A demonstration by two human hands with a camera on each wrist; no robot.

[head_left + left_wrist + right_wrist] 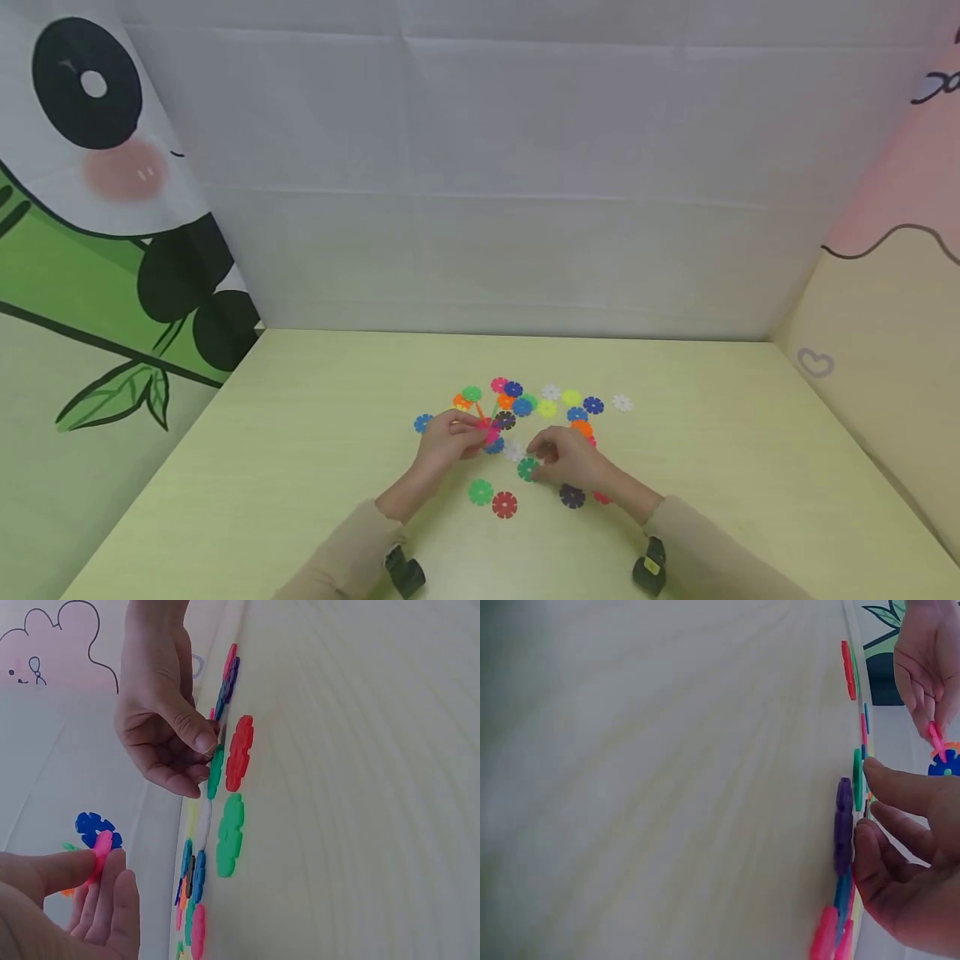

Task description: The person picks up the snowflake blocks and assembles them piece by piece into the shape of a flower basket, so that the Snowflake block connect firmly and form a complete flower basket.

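Note:
My left hand (448, 442) pinches a pink notched plastic disc (103, 851) between thumb and fingers. Joined to that disc above the table are a blue disc (91, 826) and orange and green pieces, partly hidden by the fingers. Low over the table, my right hand (566, 458) has its fingers bent, with a gap between thumb and fingertips. Right by those fingertips is a green disc (528, 469); whether they touch it is unclear. A white disc (513, 451) lies between the hands.
Many loose notched discs lie around the hands, including a light green one (481, 492) and a red one (505, 505) nearer me. A dark disc (572, 497) lies beneath the right wrist. Behind the table (300, 467) stands a white cloth wall (517, 167).

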